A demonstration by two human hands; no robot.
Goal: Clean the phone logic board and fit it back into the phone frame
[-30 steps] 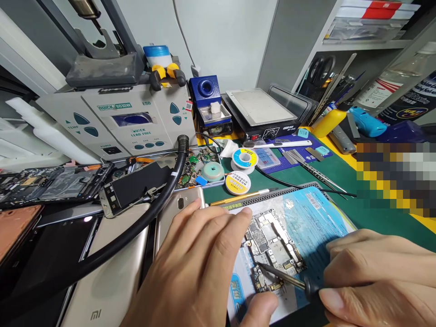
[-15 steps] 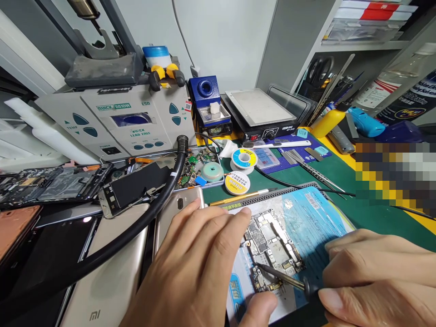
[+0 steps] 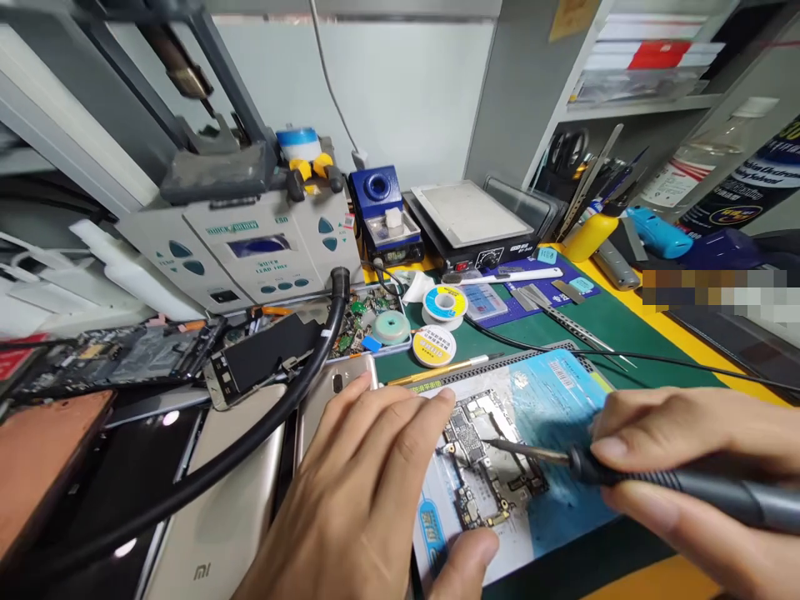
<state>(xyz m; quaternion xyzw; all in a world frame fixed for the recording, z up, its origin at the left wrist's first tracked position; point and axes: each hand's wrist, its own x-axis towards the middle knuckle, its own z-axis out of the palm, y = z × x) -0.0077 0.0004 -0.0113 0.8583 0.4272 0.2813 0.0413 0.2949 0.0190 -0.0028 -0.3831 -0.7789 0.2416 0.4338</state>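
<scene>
A phone circuit board [image 3: 470, 442] lies on a blue and white printed sheet [image 3: 566, 433]. My left hand [image 3: 362, 492] rests at the board's left, fingers spread, its index fingertip by the upper left corner and its thumb on the sheet below. In my right hand [image 3: 681, 475] is a black-handled soldering iron [image 3: 662, 479], held between thumb and fingers. The iron points left, and its dark tip is over the middle of the board; whether it touches is unclear.
A thick black hose [image 3: 250, 450] arches over phones on the left. Behind the sheet stand a hot air station [image 3: 250, 250], a solder spool [image 3: 444, 304] and a heating plate [image 3: 472, 208]. Tweezers [image 3: 581, 333] lie on the green mat [image 3: 668, 333] at the right.
My right hand has turned and moved up, so the iron's tip shifted from the board's lower left to its middle and more handle shows. The camera view has shifted; my left hand stays beside the board.
</scene>
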